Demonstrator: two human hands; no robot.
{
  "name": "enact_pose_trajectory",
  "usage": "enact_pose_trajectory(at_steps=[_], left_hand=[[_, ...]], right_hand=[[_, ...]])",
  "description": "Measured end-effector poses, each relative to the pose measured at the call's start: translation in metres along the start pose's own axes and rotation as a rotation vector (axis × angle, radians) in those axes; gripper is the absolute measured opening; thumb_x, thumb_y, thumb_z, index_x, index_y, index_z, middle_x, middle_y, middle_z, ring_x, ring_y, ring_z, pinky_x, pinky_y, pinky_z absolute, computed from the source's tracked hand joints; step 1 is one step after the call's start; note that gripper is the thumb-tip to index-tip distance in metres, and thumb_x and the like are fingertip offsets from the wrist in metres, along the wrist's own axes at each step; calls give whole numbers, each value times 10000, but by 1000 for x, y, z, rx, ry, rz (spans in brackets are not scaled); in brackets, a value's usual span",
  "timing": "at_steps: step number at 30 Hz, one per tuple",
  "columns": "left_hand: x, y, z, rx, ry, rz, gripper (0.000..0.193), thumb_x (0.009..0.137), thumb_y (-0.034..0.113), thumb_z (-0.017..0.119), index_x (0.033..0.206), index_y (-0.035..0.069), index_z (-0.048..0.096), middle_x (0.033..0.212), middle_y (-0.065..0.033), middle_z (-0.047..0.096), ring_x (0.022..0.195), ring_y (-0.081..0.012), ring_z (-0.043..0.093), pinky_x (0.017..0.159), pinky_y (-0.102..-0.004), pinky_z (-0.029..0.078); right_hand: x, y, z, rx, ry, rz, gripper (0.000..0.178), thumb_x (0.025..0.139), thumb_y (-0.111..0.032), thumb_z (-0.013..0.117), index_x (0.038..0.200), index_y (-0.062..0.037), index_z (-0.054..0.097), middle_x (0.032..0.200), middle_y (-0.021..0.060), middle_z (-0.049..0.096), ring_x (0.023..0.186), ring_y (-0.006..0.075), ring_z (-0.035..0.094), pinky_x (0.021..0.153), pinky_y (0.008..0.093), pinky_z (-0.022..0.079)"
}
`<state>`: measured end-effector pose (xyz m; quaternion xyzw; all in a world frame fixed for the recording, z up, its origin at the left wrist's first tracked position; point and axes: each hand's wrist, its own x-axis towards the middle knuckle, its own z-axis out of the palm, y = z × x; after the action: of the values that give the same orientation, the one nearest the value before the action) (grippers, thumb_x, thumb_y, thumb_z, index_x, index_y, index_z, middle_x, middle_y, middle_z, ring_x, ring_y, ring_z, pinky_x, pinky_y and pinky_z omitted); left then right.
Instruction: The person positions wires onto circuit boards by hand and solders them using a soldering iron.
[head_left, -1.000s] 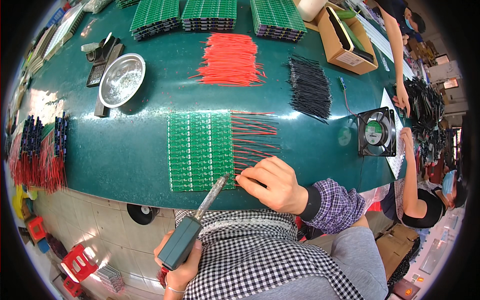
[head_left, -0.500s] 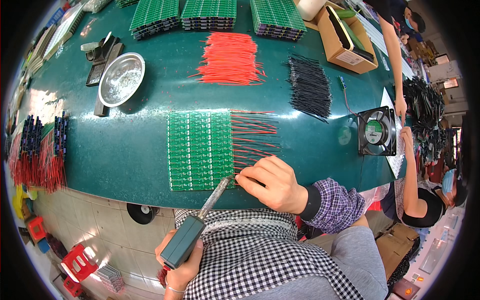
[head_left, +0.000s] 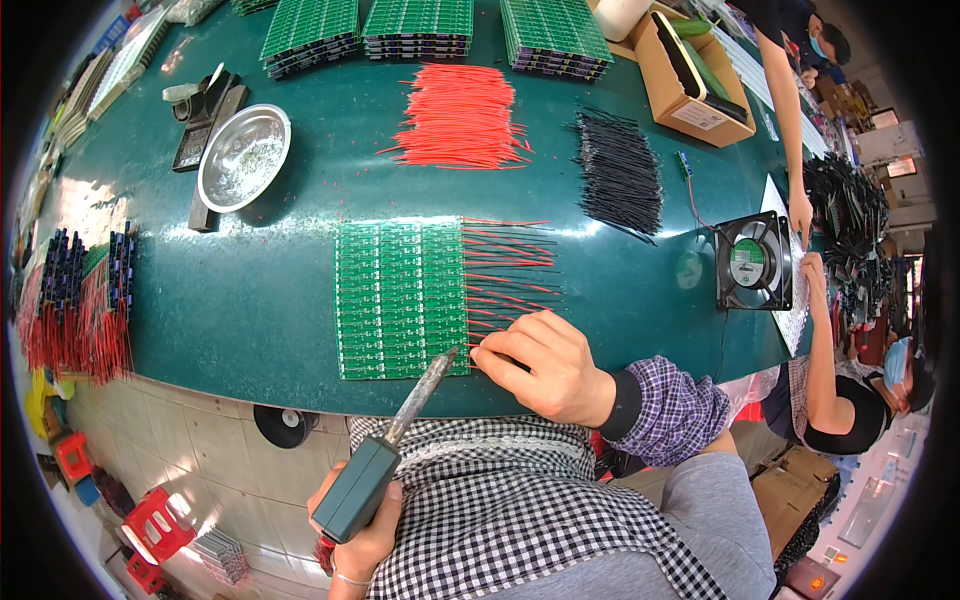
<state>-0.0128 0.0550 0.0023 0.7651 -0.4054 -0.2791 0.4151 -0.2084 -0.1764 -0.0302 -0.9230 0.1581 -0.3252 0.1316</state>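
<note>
My left hand [head_left: 368,535] is wrapped round the dark green handle of a soldering iron [head_left: 420,396]. Its tip rests over or on the lower right corner of a green circuit board panel [head_left: 400,300]; contact cannot be made out. Red and black wires [head_left: 508,270] stick out from the panel's right edge in a row. At the bottom of that row my right hand [head_left: 545,368] is pinched, thumb and forefinger together against the panel's edge, on what looks like a thin wire, mostly hidden by the fingers.
Beyond the panel lie a pile of red wires [head_left: 462,118] and a pile of black wires [head_left: 620,175]. A metal bowl [head_left: 243,160] stands left, a fan [head_left: 752,262] right. Panel stacks [head_left: 418,28] and a cardboard box [head_left: 690,95] line the back. A co-worker's arms [head_left: 790,130] reach in right.
The soldering iron's tip has shifted slightly left and up from the panel's right edge, and my left hand has moved a little left. My right hand has stayed nearly still.
</note>
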Motion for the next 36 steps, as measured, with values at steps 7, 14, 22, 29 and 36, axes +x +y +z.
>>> enact_pose_trajectory(at_steps=[7, 14, 22, 29, 36], left_hand=[[-3, 1, -1, 7, 14, -6, 217, 701, 7, 785, 899, -43, 711, 812, -149, 679, 648, -265, 654, 604, -333, 514], [-10, -6, -3, 40, -3, -34, 212, 700, 6, 786, 890, -47, 710, 812, -150, 680, 660, -266, 659, 611, -339, 518], [-4, 1, -2, 4, -29, 8, 219, 704, 13, 800, 899, -48, 721, 811, -148, 686, 661, -261, 658, 613, -343, 523], [0, 8, 0, 12, -14, 15, 207, 705, 14, 799, 887, -43, 719, 805, -143, 684, 640, -254, 653, 581, -336, 511], [-2, 5, -3, 56, -45, -3, 205, 702, 22, 799, 879, -40, 715, 793, -141, 675, 628, -260, 645, 582, -337, 506]], right_hand=[[-4, -1, -1, 24, 56, -36, 234, 701, -78, 714, 931, -36, 720, 893, 38, 658, 807, 183, 630, 725, 332, 508], [-5, -1, 0, 29, 30, -33, 217, 705, -89, 712, 916, -41, 722, 860, 31, 647, 815, 186, 627, 756, 355, 511], [-6, -2, 1, 7, 14, -43, 219, 706, -94, 707, 915, -32, 712, 849, 29, 636, 806, 186, 619, 768, 357, 510], [-2, -3, 1, 8, 36, -33, 235, 650, -31, 766, 884, -43, 746, 794, 11, 632, 733, 167, 613, 710, 339, 508], [-2, -3, 1, 2, 33, -35, 231, 657, -34, 762, 886, -41, 744, 789, 12, 630, 731, 167, 613, 712, 339, 506]])
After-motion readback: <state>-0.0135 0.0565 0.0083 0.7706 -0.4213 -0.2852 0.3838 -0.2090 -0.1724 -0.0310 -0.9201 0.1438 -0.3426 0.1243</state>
